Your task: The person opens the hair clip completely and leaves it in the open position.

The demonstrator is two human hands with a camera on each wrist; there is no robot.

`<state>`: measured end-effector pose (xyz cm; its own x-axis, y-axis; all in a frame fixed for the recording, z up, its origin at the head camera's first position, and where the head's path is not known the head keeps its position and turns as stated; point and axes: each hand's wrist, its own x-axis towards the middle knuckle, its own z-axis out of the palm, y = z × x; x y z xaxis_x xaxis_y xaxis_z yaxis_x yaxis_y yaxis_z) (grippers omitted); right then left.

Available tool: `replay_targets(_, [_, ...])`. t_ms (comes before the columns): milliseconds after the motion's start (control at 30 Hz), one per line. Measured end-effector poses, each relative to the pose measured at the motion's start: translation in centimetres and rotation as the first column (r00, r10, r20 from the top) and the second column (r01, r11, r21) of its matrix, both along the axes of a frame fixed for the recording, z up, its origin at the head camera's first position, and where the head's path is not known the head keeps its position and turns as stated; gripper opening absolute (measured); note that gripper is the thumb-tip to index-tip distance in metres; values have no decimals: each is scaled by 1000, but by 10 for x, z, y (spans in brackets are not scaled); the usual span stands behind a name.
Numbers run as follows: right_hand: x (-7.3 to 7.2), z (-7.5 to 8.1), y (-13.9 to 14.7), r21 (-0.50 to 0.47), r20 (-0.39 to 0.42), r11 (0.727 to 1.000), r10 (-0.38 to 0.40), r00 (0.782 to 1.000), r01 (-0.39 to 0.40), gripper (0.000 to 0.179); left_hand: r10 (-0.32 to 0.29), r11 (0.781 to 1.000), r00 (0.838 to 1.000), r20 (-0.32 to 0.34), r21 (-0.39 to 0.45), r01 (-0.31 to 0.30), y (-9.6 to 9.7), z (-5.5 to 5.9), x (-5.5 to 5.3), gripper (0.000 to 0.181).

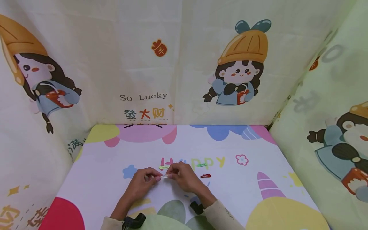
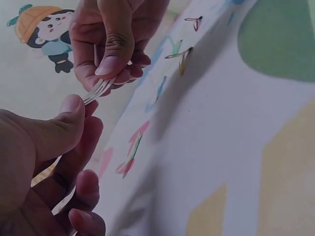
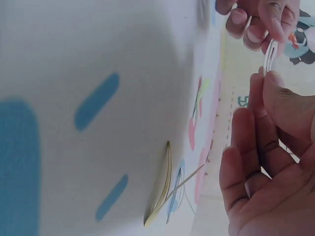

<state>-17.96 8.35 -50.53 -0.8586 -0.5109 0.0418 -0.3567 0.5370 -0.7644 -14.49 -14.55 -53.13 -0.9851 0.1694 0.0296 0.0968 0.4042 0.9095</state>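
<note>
A white snap hair clip is held in the air between the two hands, above the tabletop. My left hand pinches one end of it between thumb and index finger, and my right hand pinches the other end. In the left wrist view the clip shows slim parallel prongs between the two thumbs. Its ends are covered by fingertips. Just beyond the hands lies a yellow-green hair clip. A green clip and a red clip lie to the right of my right hand.
In the right wrist view, a yellowish clip lies on the table with its parts spread apart. The table's printed cloth carries coloured shapes and letters. Printed curtains stand behind and on both sides.
</note>
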Motion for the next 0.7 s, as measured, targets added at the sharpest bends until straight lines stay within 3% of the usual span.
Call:
replay_targets(367, [-1, 5, 4, -100, 113, 995, 18, 993, -7, 10, -71, 994, 997, 21, 84, 69, -4, 1, -2, 11])
replay_targets(567, [-2, 4, 5, -118, 118, 993, 32, 993, -18, 6, -94, 988, 996, -12, 124, 94, -4, 0, -2, 10])
replay_targets(700, [-1, 6, 3, -116, 104, 993, 24, 994, -12, 6, -82, 988, 997, 1, 128, 81, -4, 0, -1, 11])
